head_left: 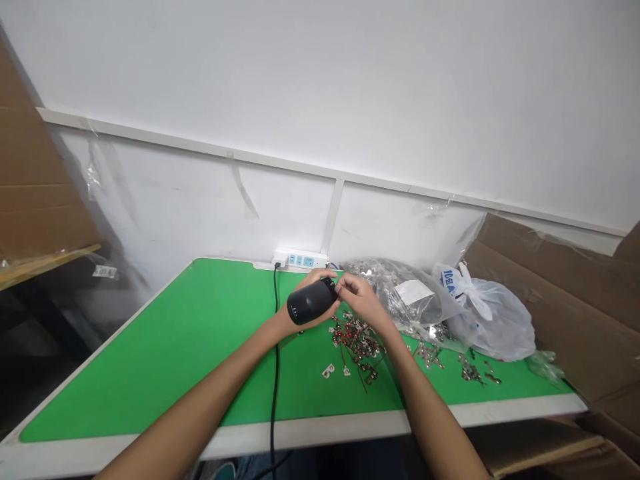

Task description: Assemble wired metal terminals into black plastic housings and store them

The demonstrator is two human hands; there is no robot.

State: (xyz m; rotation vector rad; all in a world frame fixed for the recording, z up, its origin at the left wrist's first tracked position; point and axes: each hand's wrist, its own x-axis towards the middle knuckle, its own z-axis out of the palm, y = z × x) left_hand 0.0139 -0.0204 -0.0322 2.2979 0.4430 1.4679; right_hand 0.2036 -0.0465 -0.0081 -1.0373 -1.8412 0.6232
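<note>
My left hand (320,275) is raised over the green table, its fingers curled and partly hidden by a black rounded device (311,301) lying over its back. How the device is attached, I cannot tell. My right hand (359,297) meets it at the fingertips, thumb and fingers pinched together. Whatever is between the fingertips is too small to make out. Just below the hands lies a pile of small metal parts with red-brown wires (356,339). A few loose metal clips (328,371) rest in front of it.
A white power strip (303,259) stands against the wall, and a black cable (276,373) runs from it over the table's front edge. To the right are a clear bag of metal parts (390,283), a tied white bag (493,320), small metal piles (470,369) and cardboard (560,300).
</note>
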